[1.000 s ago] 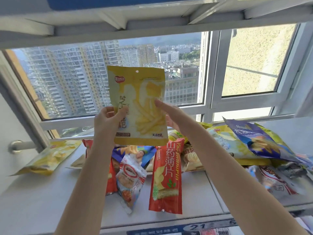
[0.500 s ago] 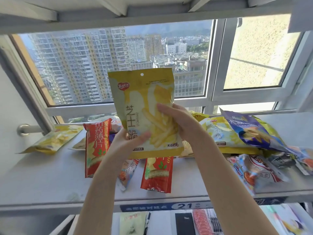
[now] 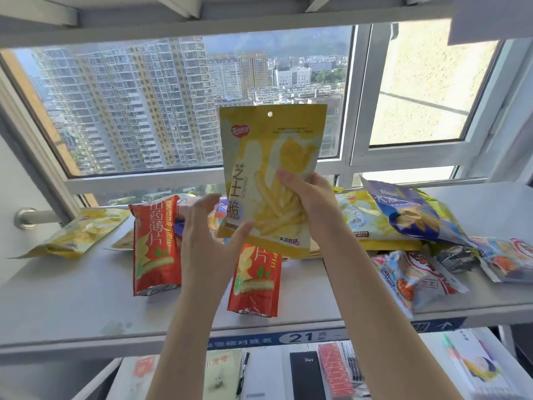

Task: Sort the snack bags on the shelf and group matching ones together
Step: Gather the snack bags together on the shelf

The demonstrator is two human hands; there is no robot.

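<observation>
My right hand point(image 3: 310, 203) grips a yellow cheese-stick snack bag point(image 3: 271, 157) upright above the grey shelf point(image 3: 72, 307). My left hand point(image 3: 213, 238) is beside the bag's lower left corner with fingers spread, thumb near the bag's edge. Two red chip bags point(image 3: 154, 246) point(image 3: 255, 281) lie on the shelf below. A matching yellow bag point(image 3: 78, 235) lies at the far left. Another yellow bag point(image 3: 363, 223) sits right of my right hand under a purple bag point(image 3: 412, 215).
Blue-white snack bags point(image 3: 415, 278) and others point(image 3: 507, 258) crowd the shelf's right end. A window frame point(image 3: 349, 116) runs behind the shelf. A lower shelf holds notebooks point(image 3: 305, 373) and stationery. A rail point(image 3: 31, 217) sticks out at left.
The yellow bag has shifted right and my left hand has let go of its lower edge and opened. My right hand's grip has closed round it. The view tilted down.
</observation>
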